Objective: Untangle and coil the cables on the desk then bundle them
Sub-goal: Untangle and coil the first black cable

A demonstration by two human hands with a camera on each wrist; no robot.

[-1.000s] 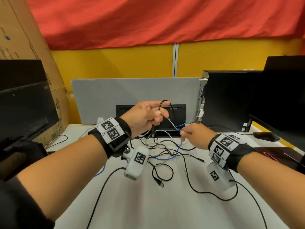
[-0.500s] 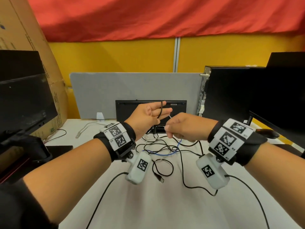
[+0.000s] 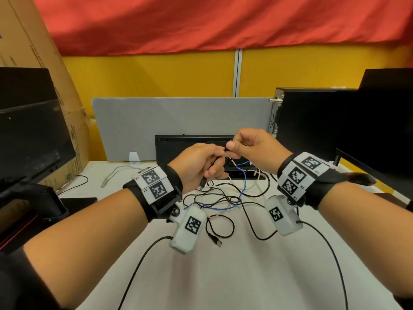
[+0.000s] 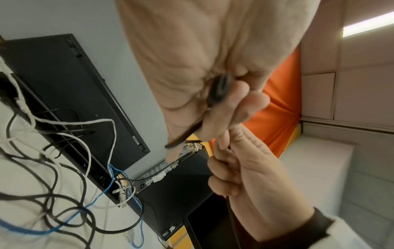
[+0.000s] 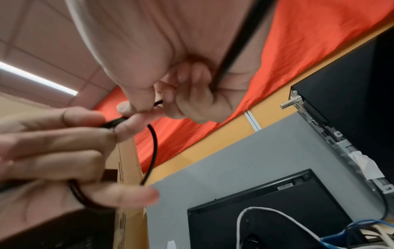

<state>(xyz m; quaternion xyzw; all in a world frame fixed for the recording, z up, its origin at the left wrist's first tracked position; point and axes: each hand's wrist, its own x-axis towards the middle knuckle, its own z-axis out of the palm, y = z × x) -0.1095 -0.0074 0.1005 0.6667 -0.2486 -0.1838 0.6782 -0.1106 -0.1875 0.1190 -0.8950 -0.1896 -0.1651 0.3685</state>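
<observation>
Free room and obstacles on the desk

Bare white desk (image 3: 245, 276) is seen across the lower middle of the head view, crossed only by two thin black leads. The middle of the frame is blocked by a tangle of cables (image 3: 225, 200) in black, blue and white. Behind it the way is closed by a black keyboard (image 3: 192, 144) and a grey partition (image 3: 178, 117). The left edge is taken by a monitor (image 3: 31, 130) and cardboard box (image 3: 73, 139), the right by a computer case (image 3: 308, 121).
</observation>
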